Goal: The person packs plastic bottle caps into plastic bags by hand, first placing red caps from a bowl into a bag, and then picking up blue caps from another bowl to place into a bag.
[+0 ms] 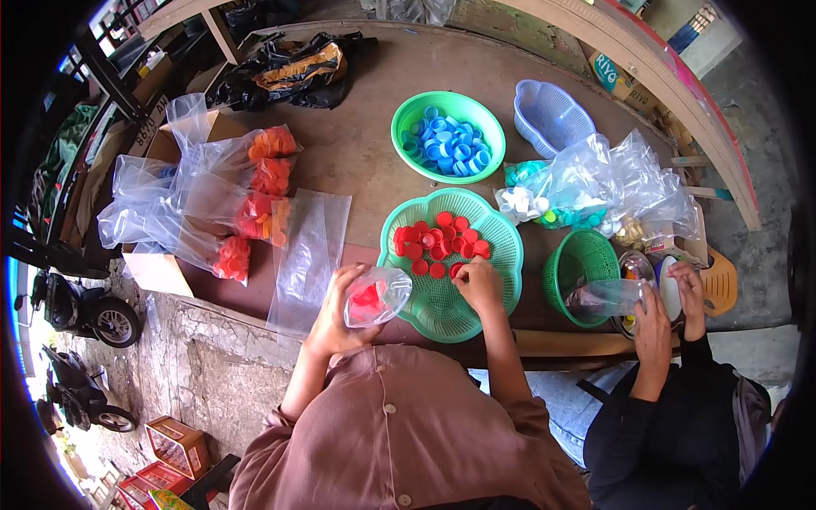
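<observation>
My left hand [333,308] is wrapped round a clear plastic bag [393,297], its mouth spread, with red bottle caps [367,299] inside. Over the light green scalloped basket [510,263], my right hand [480,285] has its fingers pinched together on a red bottle cap [456,269] that is partly hidden by the fingertips. Several more red caps [438,246] lie loose in the basket, mostly toward its far side. Flat empty plastic bags [310,255] lie on the table just beyond my left hand.
Beyond stands a green basin [399,127] of blue caps [446,144], beside a blue-purple basket [552,119]. Filled bags of orange-red caps [270,176] lie left, more filled bags [612,187] right. Close on my right, a co-worker's hands [653,340] hold a clear bag by a green basket [557,272].
</observation>
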Action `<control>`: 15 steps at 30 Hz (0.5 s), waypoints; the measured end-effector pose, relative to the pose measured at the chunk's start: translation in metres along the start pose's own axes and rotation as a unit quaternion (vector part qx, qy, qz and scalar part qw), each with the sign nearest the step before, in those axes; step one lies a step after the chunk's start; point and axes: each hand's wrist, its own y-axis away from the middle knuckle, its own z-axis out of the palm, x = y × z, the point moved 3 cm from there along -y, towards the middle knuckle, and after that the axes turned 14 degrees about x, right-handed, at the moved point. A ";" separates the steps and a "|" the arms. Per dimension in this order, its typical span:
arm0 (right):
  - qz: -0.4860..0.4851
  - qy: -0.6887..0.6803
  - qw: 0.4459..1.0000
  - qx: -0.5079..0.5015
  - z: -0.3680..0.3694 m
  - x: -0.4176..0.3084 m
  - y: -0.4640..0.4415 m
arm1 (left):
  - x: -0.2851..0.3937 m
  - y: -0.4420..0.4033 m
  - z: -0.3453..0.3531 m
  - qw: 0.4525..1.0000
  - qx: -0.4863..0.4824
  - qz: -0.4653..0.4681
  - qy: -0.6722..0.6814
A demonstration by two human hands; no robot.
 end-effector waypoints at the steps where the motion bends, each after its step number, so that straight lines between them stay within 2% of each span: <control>1: -0.026 0.020 0.999 0.020 -0.001 -0.002 0.001 | -0.001 0.000 -0.001 1.000 0.007 0.003 0.006; 7: -0.036 -0.004 0.998 0.049 0.002 -0.002 0.001 | -0.006 -0.005 -0.008 0.999 0.020 0.027 0.002; 9: -0.017 -0.020 0.999 0.032 0.002 0.000 0.001 | -0.012 -0.006 -0.008 0.999 0.025 0.032 0.013; 11: 0.001 -0.036 0.999 0.013 0.002 0.000 0.000 | -0.022 -0.010 -0.011 0.980 0.064 -0.062 0.180; 12: 0.014 -0.036 0.999 0.013 0.000 -0.002 0.000 | -0.014 -0.024 -0.018 0.967 0.077 -0.072 0.233; 13: 0.026 -0.036 0.999 0.012 -0.001 -0.002 0.000 | -0.012 -0.040 -0.029 0.973 0.111 -0.037 0.201; 14: 0.024 -0.038 0.999 0.011 0.000 -0.001 0.000 | -0.002 -0.053 -0.039 0.959 0.120 -0.103 0.236; 15: 0.016 -0.046 0.999 0.018 0.003 0.002 0.001 | 0.000 -0.065 -0.047 0.940 0.143 -0.098 0.293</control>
